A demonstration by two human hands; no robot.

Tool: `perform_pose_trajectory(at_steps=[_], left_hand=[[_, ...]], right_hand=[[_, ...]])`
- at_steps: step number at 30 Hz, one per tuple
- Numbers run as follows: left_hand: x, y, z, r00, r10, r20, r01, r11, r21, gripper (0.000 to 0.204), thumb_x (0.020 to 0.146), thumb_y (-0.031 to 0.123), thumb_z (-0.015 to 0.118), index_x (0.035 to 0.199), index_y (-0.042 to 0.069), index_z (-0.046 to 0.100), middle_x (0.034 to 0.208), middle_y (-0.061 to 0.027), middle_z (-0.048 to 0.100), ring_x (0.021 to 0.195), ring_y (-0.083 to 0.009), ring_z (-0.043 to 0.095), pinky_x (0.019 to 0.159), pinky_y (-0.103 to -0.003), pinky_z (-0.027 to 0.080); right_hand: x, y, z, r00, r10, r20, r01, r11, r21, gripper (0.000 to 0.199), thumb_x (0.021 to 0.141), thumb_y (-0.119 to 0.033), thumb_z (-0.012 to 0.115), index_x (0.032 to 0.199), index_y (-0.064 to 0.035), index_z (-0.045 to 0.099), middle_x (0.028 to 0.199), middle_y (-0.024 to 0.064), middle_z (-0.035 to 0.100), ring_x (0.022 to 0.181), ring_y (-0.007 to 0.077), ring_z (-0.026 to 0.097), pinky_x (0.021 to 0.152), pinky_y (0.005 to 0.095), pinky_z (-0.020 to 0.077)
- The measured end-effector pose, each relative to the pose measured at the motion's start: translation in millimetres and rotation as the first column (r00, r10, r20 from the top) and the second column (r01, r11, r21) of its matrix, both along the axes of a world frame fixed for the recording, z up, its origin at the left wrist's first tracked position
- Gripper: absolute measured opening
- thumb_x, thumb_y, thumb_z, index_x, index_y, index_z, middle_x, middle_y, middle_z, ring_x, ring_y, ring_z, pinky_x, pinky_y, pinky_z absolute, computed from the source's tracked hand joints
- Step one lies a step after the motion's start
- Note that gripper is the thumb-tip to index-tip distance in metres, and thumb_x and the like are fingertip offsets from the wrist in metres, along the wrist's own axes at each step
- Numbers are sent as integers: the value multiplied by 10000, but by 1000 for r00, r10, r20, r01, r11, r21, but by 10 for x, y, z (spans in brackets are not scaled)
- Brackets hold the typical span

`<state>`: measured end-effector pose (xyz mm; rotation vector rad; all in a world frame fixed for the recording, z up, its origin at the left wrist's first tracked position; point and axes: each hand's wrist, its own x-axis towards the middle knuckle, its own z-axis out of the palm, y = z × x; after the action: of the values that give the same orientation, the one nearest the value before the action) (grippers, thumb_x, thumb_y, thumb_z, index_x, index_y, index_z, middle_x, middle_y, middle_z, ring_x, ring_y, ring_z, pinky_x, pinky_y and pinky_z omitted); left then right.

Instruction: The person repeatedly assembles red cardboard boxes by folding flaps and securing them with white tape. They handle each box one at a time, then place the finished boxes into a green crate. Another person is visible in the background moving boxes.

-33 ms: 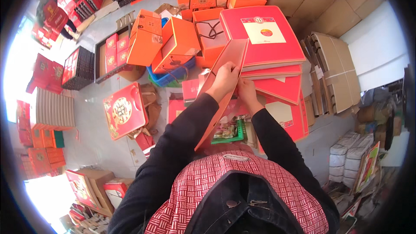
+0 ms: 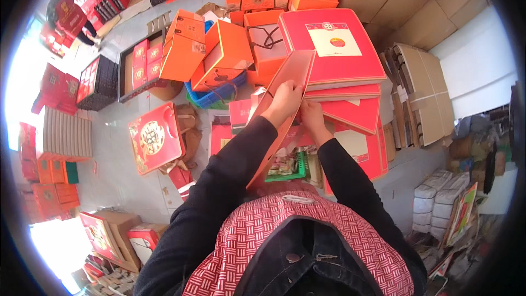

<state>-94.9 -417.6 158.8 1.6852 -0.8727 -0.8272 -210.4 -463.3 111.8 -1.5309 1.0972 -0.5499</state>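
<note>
Here both hands, left hand and right hand, clasp the tilted red box lid between them.

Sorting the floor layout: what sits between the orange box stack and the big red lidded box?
In the head view, an open orange box with black cord handles sits between them.

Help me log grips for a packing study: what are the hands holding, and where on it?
Both hands hold one long flat orange-red box panel: the left hand grips over its upper part, the right hand its right edge.
</note>
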Motion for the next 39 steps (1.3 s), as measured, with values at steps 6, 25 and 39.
perform_pose_trajectory(at_steps=[6, 25, 39], left_hand=[[-153, 37, 66, 941, 130, -312, -52, 968, 246, 367, 878, 273, 444, 847, -66, 579, 767, -272, 589, 709, -358, 612, 644, -412, 465], [-1, 272, 65, 889, -60, 454, 194, 947, -255, 259, 767, 44, 515, 1015, 14, 584, 868, -181, 605, 782, -335, 609, 689, -381, 498], [-441, 767, 439, 820, -257, 511, 96, 943, 320, 165, 741, 238, 605, 777, 98, 685, 835, -124, 664, 801, -265, 651, 679, -372, 516]], right_hand=[[-99, -134, -244, 994, -8, -106, -5, 993, -119, 358, 899, -259, 477, 695, 6, 604, 583, 102, 555, 543, 145, 525, 493, 299, 391], [29, -234, -349, 999, -23, -48, 3, 923, -386, 250, 827, -206, 508, 784, 23, 598, 726, 250, 591, 731, 393, 600, 614, 421, 456], [-162, -268, -346, 975, 220, -33, -209, 859, -468, 312, 884, -228, 473, 752, 27, 596, 612, 106, 545, 564, 195, 506, 507, 337, 392]])
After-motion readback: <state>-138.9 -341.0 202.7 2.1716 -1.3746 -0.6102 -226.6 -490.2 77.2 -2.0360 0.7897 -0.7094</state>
